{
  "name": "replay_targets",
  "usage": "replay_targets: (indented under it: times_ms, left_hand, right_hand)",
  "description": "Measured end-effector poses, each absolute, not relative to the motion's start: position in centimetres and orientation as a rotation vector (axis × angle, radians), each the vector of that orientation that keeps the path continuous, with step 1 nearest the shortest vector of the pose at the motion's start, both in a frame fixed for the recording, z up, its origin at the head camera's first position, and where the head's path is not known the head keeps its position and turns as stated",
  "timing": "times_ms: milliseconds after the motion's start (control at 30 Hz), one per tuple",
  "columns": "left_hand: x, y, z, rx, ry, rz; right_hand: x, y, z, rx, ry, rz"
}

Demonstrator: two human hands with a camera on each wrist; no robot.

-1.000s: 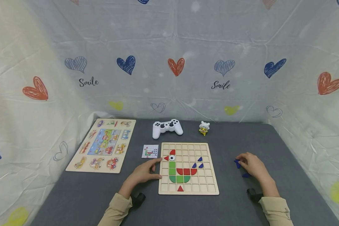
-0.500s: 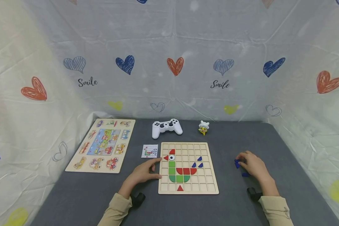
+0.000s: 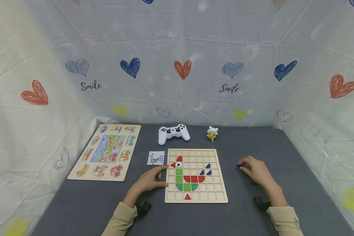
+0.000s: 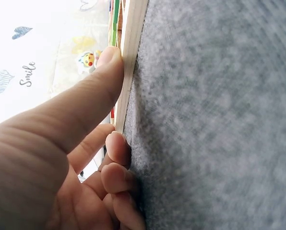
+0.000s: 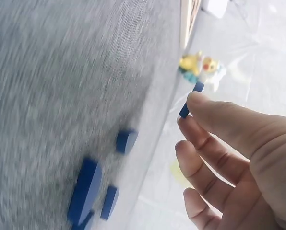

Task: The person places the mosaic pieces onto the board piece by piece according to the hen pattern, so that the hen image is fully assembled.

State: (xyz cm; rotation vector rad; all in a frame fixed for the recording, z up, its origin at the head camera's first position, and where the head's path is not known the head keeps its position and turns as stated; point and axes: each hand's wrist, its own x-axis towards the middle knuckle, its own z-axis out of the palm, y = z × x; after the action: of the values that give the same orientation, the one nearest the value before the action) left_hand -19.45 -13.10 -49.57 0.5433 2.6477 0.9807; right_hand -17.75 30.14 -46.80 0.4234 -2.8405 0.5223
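Note:
Between thumb and forefinger, my right hand (image 3: 257,170) pinches a small blue block (image 5: 191,99), held up off the grey table to the right of the board. More blue blocks (image 5: 85,189) lie on the cloth below that hand in the right wrist view; in the head view it mostly covers them. My left hand (image 3: 148,178) rests at the left edge of the wooden grid board (image 3: 215,190), thumb and forefinger spread and touching its side. Set in the grid are red, green and blue pieces and an eye tile (image 3: 179,165), forming a bird shape.
A small pattern card (image 3: 156,158) lies left of the board's top corner. Farther left is a wooden vehicle puzzle (image 3: 106,152). Behind the board sit a white game controller (image 3: 174,133) and a little yellow-and-white figurine (image 3: 212,133). A patterned curtain stands behind the table.
My right hand has lifted a blue block from among the loose ones and moved slightly left toward the board. The left hand stays at the board's edge.

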Motion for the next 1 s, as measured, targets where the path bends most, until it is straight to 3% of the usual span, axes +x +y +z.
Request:
replay_targets:
  times_ms: [300, 1000]
  left_hand:
    - [-19.5, -13.2, -49.5, 0.549, 2.652, 0.971]
    - [-19.6, -13.1, -49.8, 0.556, 2.663, 0.96]
  right_hand:
    - [-17.6, 27.4, -46.8, 0.437, -2.866, 0.53]
    - [-16.7, 22.4, -47.7, 0.756, -2.833, 0.487]
